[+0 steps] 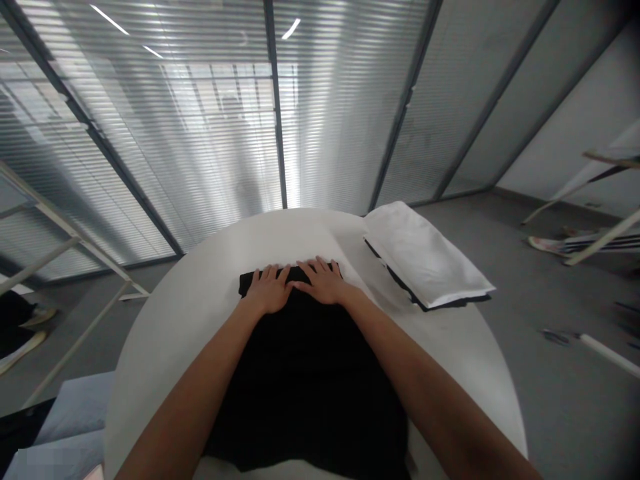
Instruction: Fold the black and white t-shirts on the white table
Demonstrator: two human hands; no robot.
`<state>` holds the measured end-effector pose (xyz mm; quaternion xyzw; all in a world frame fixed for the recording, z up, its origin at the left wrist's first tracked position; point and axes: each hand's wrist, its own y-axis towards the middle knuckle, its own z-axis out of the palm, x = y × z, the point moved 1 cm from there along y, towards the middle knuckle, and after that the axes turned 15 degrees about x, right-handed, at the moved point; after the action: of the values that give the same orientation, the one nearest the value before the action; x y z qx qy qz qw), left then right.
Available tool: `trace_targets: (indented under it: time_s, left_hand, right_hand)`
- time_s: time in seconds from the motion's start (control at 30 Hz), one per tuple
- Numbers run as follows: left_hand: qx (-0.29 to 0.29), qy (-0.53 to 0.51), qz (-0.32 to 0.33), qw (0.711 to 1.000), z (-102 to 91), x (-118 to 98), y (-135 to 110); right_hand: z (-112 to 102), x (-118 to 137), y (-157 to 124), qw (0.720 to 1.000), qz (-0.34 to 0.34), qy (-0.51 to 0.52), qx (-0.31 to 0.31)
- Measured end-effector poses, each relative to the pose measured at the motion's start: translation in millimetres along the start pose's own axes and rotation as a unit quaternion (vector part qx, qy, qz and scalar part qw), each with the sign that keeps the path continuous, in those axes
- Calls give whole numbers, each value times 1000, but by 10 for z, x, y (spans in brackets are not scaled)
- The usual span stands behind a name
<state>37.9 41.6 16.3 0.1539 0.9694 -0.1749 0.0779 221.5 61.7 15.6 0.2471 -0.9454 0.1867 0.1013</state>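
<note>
Rests left hand (270,291) and right hand (323,280) flat, fingers spread, gripping nothing, on matte black cloth (310,380) laid across the middle and near part of the smooth, round counter (170,333). Has creased white fabric (425,253), folded rectangular, at the counter's right edge.

Beyond the table (175,320), blinds (200,147) span the background between dark posts (276,100), bright streaks (291,29) showing high on them. Left of the table stands a pale frame (75,239), near a person's shoes (23,350); pale blue fabric (75,407) shows beside its near-left edge. Right of the table, grey floor (475,230) runs to a white wall (560,133), with a shoe (545,245)
</note>
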Motion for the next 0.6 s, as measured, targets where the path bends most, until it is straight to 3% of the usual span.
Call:
trace_targets:
  time_s: [0.17,0.37,0.6]
  left_hand:
    - [39,-2,-22,999,-71,96,-10]
    - [124,-6,-50,991,-278,244,-97]
    - [138,-19,-38,990,-390,396,-191]
  right_hand:
    - [-6,-108,33,1000,-8,3,13]
    - [-208,-310,-69,998,59,7,37]
    - [-481,-381,-300,991,73,4,114]
